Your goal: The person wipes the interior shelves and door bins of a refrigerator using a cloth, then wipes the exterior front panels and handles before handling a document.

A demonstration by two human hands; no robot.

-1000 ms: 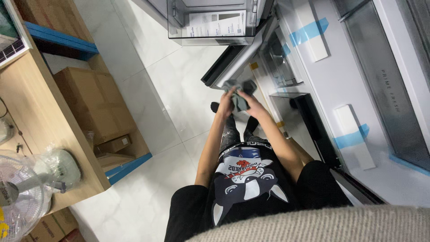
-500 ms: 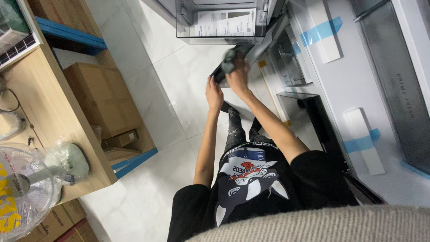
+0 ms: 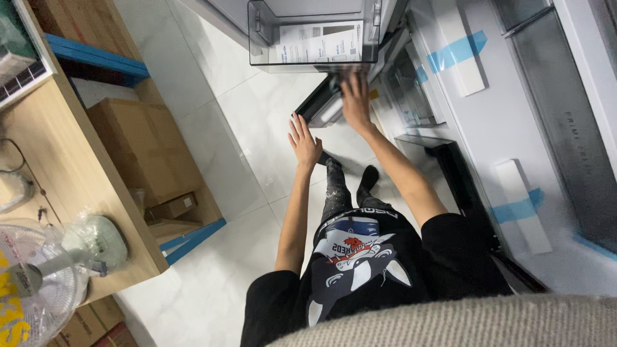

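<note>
My right hand reaches forward and rests on the end of a dark, long tray, fingers laid over it, just below a clear plastic door bin of an open fridge. My left hand hovers a little lower and to the left of the tray, palm flat, fingers spread, touching nothing. Both bare arms stretch out from a black T-shirt with a printed picture. My legs and dark shoes stand on the white tiled floor.
The fridge interior fills the right side, with white parts held by blue tape. A wooden table stands at left with a wrapped fan on it. Cardboard boxes sit beneath, by a blue rack beam.
Both hands rose from near my legs toward the fridge, together on the dark tray. Now my left hand has come off it and opened, while the right stays on it.
</note>
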